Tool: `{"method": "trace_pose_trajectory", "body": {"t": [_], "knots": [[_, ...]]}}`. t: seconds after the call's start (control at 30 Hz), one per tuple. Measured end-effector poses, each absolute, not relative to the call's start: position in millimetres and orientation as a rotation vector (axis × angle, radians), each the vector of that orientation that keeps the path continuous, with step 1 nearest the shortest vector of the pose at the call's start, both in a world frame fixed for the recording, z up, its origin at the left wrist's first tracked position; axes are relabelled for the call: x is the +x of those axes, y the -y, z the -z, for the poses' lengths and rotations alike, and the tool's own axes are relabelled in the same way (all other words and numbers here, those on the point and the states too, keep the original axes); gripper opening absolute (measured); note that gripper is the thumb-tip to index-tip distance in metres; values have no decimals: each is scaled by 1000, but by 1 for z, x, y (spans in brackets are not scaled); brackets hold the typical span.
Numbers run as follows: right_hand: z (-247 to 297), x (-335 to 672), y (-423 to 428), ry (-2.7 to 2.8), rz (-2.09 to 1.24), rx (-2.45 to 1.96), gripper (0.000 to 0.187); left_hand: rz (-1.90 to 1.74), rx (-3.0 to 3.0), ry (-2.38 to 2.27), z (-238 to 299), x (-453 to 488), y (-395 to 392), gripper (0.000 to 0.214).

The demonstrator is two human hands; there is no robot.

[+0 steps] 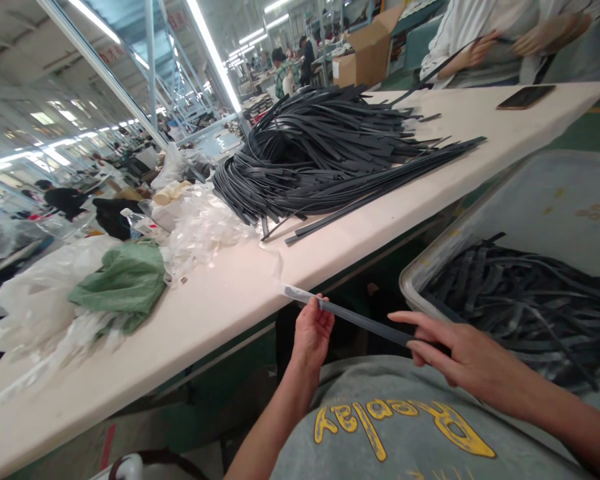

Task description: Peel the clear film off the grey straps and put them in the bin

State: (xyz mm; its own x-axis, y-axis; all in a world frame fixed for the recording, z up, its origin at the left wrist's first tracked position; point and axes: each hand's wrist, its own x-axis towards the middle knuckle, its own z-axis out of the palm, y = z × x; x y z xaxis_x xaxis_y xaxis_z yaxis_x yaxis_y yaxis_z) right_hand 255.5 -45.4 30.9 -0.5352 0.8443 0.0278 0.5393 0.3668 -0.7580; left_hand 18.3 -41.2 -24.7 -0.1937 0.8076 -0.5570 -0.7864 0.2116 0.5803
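Observation:
A long dark grey strip (363,321) runs between my two hands, just off the table's near edge. My left hand (314,328) pinches it close to its pale, whitish end (296,292). Toward the other end, my right hand (443,345) has the strip between thumb and fingers, with the index finger stretched along it. Beyond my hands, a large heap of similar dark strips (320,153) lies on the white table (230,293). A few straight strips (380,190) lie along the front of that heap.
Right of me stands a pale plastic bin (525,193) with many loose dark strips (520,300). Clear plastic (205,223) and a green bag (125,280) lie on the table's left. A phone (526,97) rests at the far right, near another person's hands (540,39) holding a strip.

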Motion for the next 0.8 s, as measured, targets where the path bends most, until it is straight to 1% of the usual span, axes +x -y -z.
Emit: {"method": "trace_pose_trajectory", "body": {"t": [0.13, 0.23, 0.33, 0.47, 0.6, 0.67, 0.8], "knots": [[-35, 233, 43, 2187, -1085, -1319, 40, -1296, 143, -958, 21, 38, 55, 36], [-35, 213, 38, 2176, -1149, -1308, 49, -1226, 237, -901, 19, 50, 65, 37], [-30, 229, 44, 2155, -1273, -1290, 56, -1284, 196, -967, 18, 47, 65, 37], [-14, 260, 55, 2138, -1347, -1374, 53, -1264, 180, -997, 24, 47, 68, 37], [-3, 243, 51, 2173, -1241, -1388, 53, -1111, 280, -893, 29, 62, 75, 40], [-2, 238, 49, 2163, -1226, -1357, 55, -1111, 315, -896, 29, 66, 76, 41], [4, 275, 60, 2094, -1406, -1358, 63, -1181, 284, -1000, 32, 61, 73, 40]]}}
